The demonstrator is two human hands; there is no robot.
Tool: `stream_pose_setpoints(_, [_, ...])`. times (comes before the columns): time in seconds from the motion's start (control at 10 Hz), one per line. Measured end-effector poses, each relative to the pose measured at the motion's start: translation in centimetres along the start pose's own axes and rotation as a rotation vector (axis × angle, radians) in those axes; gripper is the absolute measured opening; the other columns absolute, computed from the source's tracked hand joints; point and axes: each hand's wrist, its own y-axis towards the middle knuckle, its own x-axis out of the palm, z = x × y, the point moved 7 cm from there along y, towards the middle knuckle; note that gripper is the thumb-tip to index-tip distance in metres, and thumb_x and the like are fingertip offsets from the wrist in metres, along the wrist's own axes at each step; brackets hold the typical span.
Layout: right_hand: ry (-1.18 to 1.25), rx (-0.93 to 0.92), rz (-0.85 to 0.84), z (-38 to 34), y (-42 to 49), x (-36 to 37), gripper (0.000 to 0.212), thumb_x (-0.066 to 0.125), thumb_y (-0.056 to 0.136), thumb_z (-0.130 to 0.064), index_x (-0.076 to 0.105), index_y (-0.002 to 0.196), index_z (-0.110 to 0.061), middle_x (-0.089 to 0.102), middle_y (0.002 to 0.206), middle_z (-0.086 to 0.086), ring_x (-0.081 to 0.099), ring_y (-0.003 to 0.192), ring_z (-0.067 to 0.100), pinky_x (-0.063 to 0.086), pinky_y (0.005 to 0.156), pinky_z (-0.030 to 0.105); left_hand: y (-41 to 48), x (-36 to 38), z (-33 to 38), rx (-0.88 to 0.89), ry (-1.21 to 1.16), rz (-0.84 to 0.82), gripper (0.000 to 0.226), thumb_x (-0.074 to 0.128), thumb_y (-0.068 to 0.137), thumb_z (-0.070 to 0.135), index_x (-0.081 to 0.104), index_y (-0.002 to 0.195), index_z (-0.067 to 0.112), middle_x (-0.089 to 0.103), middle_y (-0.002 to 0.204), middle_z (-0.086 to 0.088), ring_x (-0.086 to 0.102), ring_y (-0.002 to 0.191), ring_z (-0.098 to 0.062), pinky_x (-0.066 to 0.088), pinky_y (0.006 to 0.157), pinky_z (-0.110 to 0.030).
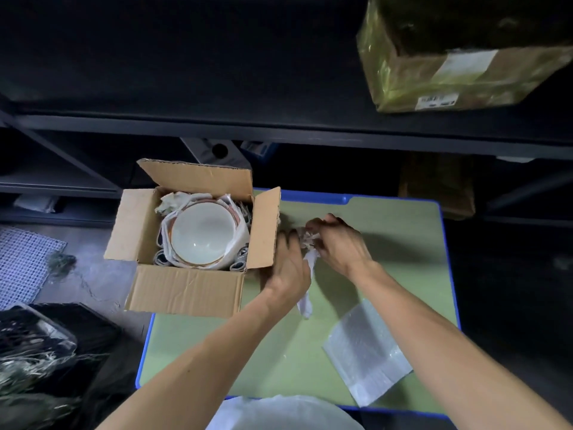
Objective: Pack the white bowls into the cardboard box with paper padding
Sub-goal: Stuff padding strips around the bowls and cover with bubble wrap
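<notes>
Three items lie nearer to me than the grip: a pale, rounded white object (279,414) at the bottom edge, which I cannot identify; a black tray (37,333) of straw-like fibres, far to the left and off the table; and a bubble wrap sheet (366,352) lying flat on the green table (403,237), below and right of the grip, clear of both hands.

Grip, as observed: left hand (288,265) and right hand (339,243) meet over the table top, each with fingers curled round one crumpled paper wad (307,238) held between them; a twisted white tail of that paper hangs from under the left palm toward me; the hands are slightly blurred, so I cannot make out single fingertips.

Immediately left of the grip stands the cardboard box (186,288), flaps open, its right flap just beside the left hand; its left part reaches past the table's left edge. Inside, a white bowl (203,234) with an orange rim line sits mouth up; paper padding (169,204) is packed around it and bunched at the far left corner; I cannot tell whether more bowls lie beneath.

Further left I note a white mesh (21,262). Beyond the grip runs a dark shelf (279,128); up and right of the grip sits a wrapped parcel (434,72) in yellowish film.
</notes>
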Motion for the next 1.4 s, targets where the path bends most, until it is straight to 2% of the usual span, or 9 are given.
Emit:
stream_pose_setpoints(0.1, [0.05, -0.01, 0.094, -0.4, -2.2, -1.2, 0.034, 0.057, 0.088, -0.022, 0.06, 0.121, -0.029, 0.058, 0.112, 0.004, 0.064, 0.099, 0.029, 0.056, 0.073, 0.04, -1.5, -2.3, -2.3, -0.23, -0.861, 0.437, 0.042, 0.053, 0.094, 0.044, 0.046, 0.133, 0.03, 0.052, 0.131, 0.006, 0.05, 0.12, -0.012, 0.009, 0.083, -0.011])
stream_pose_setpoints(0.2, [0.04, -0.028, 0.186, -0.8, -4.4, -1.8, 0.03, 0.058, 0.09, -0.025, 0.061, 0.12, -0.026, 0.059, 0.106, 0.003, 0.064, 0.095, 0.029, 0.054, 0.07, 0.04, -1.0, -1.5, -1.3, -0.091, -0.913, 0.401, 0.043, 0.054, 0.097, 0.021, 0.04, 0.137, 0.013, 0.046, 0.136, -0.013, 0.043, 0.125, -0.029, 0.022, 0.09, -0.021])
stream_pose_setpoints(0.3, [0.069, -0.033, 0.271, -1.4, -6.2, -2.3, 0.027, 0.06, 0.091, -0.026, 0.061, 0.118, -0.025, 0.059, 0.105, -0.001, 0.062, 0.097, 0.025, 0.053, 0.073, 0.037, -1.6, -1.5, -1.7, -0.124, -1.033, 0.42, 0.043, 0.05, 0.099, 0.018, 0.039, 0.139, 0.008, 0.048, 0.135, -0.017, 0.043, 0.124, -0.033, 0.034, 0.101, -0.036])
stream_pose_setpoints(0.4, [0.117, -0.031, 0.298, -2.1, -7.6, -2.4, 0.024, 0.061, 0.094, -0.027, 0.062, 0.118, -0.024, 0.06, 0.109, -0.006, 0.061, 0.103, 0.02, 0.051, 0.08, 0.034, -2.6, -1.7, -1.4, -0.084, -1.028, 0.449, 0.044, 0.047, 0.1, 0.016, 0.037, 0.142, 0.007, 0.051, 0.134, -0.016, 0.045, 0.123, -0.032, 0.032, 0.104, -0.038])
stream_pose_setpoints(0.7, [0.194, 0.048, 0.237, -3.3, -10.1, -1.8, 0.016, 0.062, 0.094, -0.032, 0.062, 0.109, -0.027, 0.066, 0.108, -0.01, 0.065, 0.094, 0.02, 0.049, 0.074, 0.035, -5.8, -1.6, -1.8, -0.03, -1.055, 0.472, 0.025, 0.048, 0.099, 0.016, 0.052, 0.123, 0.012, 0.059, 0.113, -0.008, 0.054, 0.105, -0.026, 0.042, 0.089, -0.034])
stream_pose_setpoints(0.8, [0.198, 0.049, 0.292, -3.8, -11.3, -2.4, 0.018, 0.067, 0.09, -0.03, 0.05, 0.087, -0.034, 0.064, 0.092, -0.017, 0.06, 0.081, 0.017, 0.036, 0.06, 0.032, -6.9, -1.8, -1.7, 0.031, -1.058, 0.46, 0.028, 0.05, 0.091, 0.003, 0.053, 0.119, 0.01, 0.06, 0.107, -0.009, 0.054, 0.102, -0.027, 0.04, 0.083, -0.032])
stream_pose_setpoints(1.0, [0.266, 0.014, 0.32, -5.1, -13.1, -3.7, 0.012, 0.068, 0.091, -0.023, 0.06, 0.097, -0.029, 0.061, 0.101, -0.018, 0.055, 0.083, 0.003, 0.039, 0.065, 0.025, -9.6, -2.0, -2.5, 0.106, -1.152, 0.504, 0.021, 0.045, 0.092, 0.0, 0.048, 0.109, 0.012, 0.054, 0.097, -0.004, 0.052, 0.088, -0.026, 0.043, 0.072, -0.039])
stream_pose_setpoints(1.2, [0.372, 0.091, 0.322, -6.4, -13.8, -4.7, 0.01, 0.064, 0.092, -0.029, 0.056, 0.096, -0.034, 0.065, 0.087, -0.02, 0.062, 0.075, 0.002, 0.046, 0.065, 0.019, -10.9, -2.6, -3.8, 0.125, -1.265, 0.538, 0.02, 0.042, 0.102, 0.017, 0.049, 0.12, 0.011, 0.058, 0.102, -0.006, 0.054, 0.089, -0.025, 0.047, 0.079, -0.044])
stream_pose_setpoints(1.4, [0.499, -0.038, 0.322, -9.4, -15.0, -7.5, 0.027, 0.062, 0.095, -0.029, 0.059, 0.116, -0.045, 0.067, 0.087, -0.019, 0.064, 0.072, 0.005, 0.045, 0.065, 0.012, -14.1, -3.1, -6.1, 0.187, -1.419, 0.632, 0.026, 0.044, 0.103, 0.029, 0.042, 0.129, 0.027, 0.049, 0.081, 0.018, 0.047, 0.07, -0.001, 0.032, 0.062, -0.016])
